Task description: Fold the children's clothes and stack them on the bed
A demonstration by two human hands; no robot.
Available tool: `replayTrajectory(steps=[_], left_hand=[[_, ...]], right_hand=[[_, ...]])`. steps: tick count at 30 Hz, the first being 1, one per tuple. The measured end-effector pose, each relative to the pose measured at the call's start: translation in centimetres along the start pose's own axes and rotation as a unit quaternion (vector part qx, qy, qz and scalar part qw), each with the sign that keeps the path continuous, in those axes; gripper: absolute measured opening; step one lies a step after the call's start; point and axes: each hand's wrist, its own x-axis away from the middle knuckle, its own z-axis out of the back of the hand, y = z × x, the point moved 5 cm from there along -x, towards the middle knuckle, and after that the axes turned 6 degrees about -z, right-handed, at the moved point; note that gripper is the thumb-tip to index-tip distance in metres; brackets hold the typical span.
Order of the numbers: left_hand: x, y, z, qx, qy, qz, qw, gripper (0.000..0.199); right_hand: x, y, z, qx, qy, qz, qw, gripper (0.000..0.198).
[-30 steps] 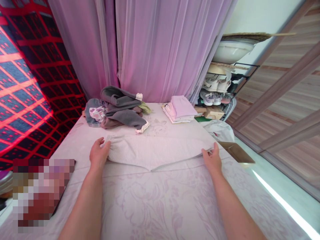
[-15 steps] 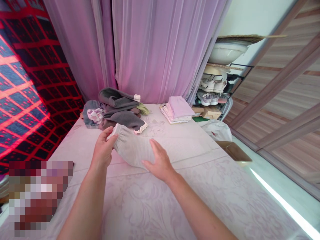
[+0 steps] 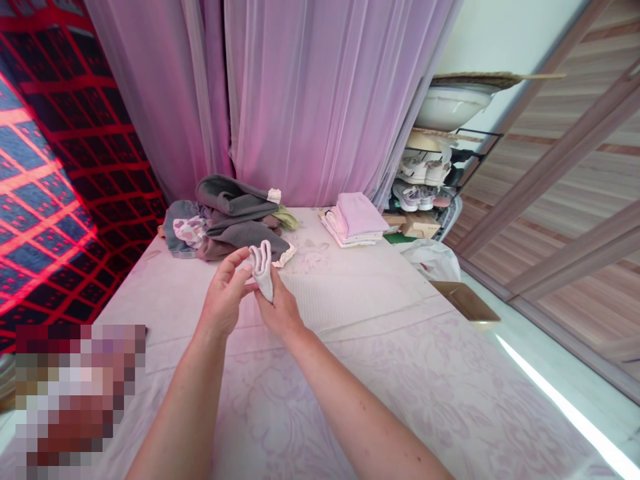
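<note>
A small light-coloured garment (image 3: 262, 263), folded into a narrow bundle with its layered folds facing up, is raised above the bed. My right hand (image 3: 281, 310) grips it from the right and below, thumb and fingers closed round its lower part. At its left edge, my left hand (image 3: 227, 290) has curled fingers and a thumb against the folds. Beneath and right of the hands, a white ribbed cloth (image 3: 350, 300) lies flat on the bed (image 3: 300, 413). Just behind the bundle is a heap of dark grey clothes (image 3: 235, 213) with pale frilled cuffs.
A neat stack of folded pink and white clothes (image 3: 357, 220) sits at the bed's far edge, before purple curtains (image 3: 310, 100). To the right stand a shoe rack (image 3: 425, 173), a white plastic bag (image 3: 433, 260) and a brown bin (image 3: 465, 303). A blurred-out patch covers the lower left.
The garment, spread out with its elastic waistband in my left hand, is now folded into a small bundle. My right hand has moved left from the cloth and closed on it.
</note>
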Motion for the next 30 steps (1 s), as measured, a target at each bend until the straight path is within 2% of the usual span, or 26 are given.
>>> replayTrajectory(steps=[5,6,8,9,12,14,17,20,22,24,27,30], left_hand=[[-0.4,-0.8,0.6,-0.036,-0.003,-0.001,0.999,0.053],[-0.5,-0.8,0.9,-0.059,-0.006,-0.016,0.998,0.052],[-0.7,-0.3,1.2,-0.151,-0.031,-0.086,0.984,0.051],[-0.7,0.1,1.1,-0.213,-0.052,-0.135,0.966,0.051],[-0.2,1.0,0.5,-0.387,-0.124,-0.248,0.879,0.055],[0.1,1.3,0.3,-0.452,-0.153,-0.264,0.838,0.051],[0.1,1.7,0.4,-0.5,-0.16,-0.252,0.813,0.031],[-0.1,2.3,1.0,-0.499,-0.125,-0.236,0.824,0.015],[-0.3,2.7,1.5,-0.473,-0.078,-0.221,0.85,0.017],[-0.3,2.8,2.2,-0.442,-0.012,-0.189,0.877,0.024],[-0.1,2.7,3.1,-0.428,0.072,-0.134,0.891,0.025],[0.1,2.9,3.4,-0.43,0.104,-0.126,0.888,0.026]], right_hand=[[0.0,1.0,0.2,-0.024,-0.027,-0.04,0.999,0.059],[0.0,1.2,0.2,-0.026,-0.034,-0.042,0.998,0.057],[-0.2,1.4,0.4,-0.028,-0.052,-0.039,0.997,0.054],[-0.3,1.4,0.5,-0.026,-0.063,-0.036,0.997,0.053],[-0.4,1.0,0.5,-0.007,-0.11,-0.015,0.994,0.05],[-0.3,0.7,0.4,0.009,-0.14,-0.003,0.99,0.047],[0.3,0.9,1.0,0.026,-0.162,-0.003,0.986,0.049],[1.5,2.1,2.4,0.064,-0.178,0.006,0.982,0.075],[2.6,3.3,3.7,0.117,-0.183,0.019,0.976,0.091],[3.8,4.6,4.9,0.179,-0.175,0.029,0.968,0.098],[5.3,6.1,5.9,0.249,-0.145,0.034,0.957,0.093],[6.1,6.3,6.2,0.276,-0.109,0.02,0.955,0.075]])
